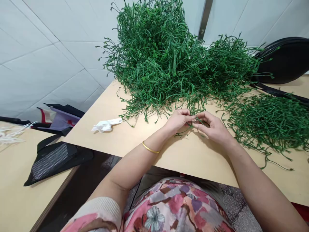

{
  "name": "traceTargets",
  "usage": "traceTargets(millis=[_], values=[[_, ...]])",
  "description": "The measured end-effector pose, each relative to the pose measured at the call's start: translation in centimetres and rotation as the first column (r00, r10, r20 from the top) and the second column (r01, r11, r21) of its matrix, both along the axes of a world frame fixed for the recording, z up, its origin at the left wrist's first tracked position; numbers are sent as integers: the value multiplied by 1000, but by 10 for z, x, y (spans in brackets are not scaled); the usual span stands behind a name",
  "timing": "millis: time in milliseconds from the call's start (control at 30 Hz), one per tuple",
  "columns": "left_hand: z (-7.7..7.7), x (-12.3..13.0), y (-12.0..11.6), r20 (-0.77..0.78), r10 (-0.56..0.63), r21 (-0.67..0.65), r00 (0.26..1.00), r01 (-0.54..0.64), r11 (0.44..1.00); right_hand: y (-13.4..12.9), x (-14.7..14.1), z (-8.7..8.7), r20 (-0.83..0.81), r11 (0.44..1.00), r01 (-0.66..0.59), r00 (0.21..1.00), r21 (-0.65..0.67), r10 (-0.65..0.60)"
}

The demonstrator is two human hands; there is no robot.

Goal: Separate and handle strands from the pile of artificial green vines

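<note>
My left hand [180,120] and my right hand [211,126] meet over the table, just in front of a tall heap of green artificial plant stems [154,54]. The fingers of both hands are closed in a pinch on a thin green plant stem [198,120], part of which the fingertips hide. A few stem ends [182,133] poke out below my left fingers. To the right of my right hand lies a second, lower pile of the same green stems [272,120].
A crumpled white tissue [105,125] lies on the pale tabletop [101,145] at left. A black bag [285,59] stands at the back right. On the neighbouring table sit a black mesh item [53,161] and white strands [12,135]. A tiled wall [48,61] rises behind.
</note>
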State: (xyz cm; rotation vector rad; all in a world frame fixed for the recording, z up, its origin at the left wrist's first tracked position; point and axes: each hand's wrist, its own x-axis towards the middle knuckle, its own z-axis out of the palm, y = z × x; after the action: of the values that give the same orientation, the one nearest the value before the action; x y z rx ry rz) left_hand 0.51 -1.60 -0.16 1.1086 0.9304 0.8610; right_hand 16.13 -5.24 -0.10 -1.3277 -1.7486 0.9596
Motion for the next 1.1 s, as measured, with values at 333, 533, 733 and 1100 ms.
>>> traceTargets(millis=[333,533,733,1100], values=[[4,2,-2,45,14,-84,999,-10,996,-1,-7,2,146,993,56,987,107,-72],[7,3,-1,103,89,-114,991,-77,990,-4,-10,-2,390,955,17,911,295,-137],[8,6,-2,123,152,-171,981,-130,977,-4,-14,-7,491,923,-56,858,380,-150],[7,20,-8,173,377,-241,910,-332,912,-15,-29,3,743,708,-304,488,637,-458]])
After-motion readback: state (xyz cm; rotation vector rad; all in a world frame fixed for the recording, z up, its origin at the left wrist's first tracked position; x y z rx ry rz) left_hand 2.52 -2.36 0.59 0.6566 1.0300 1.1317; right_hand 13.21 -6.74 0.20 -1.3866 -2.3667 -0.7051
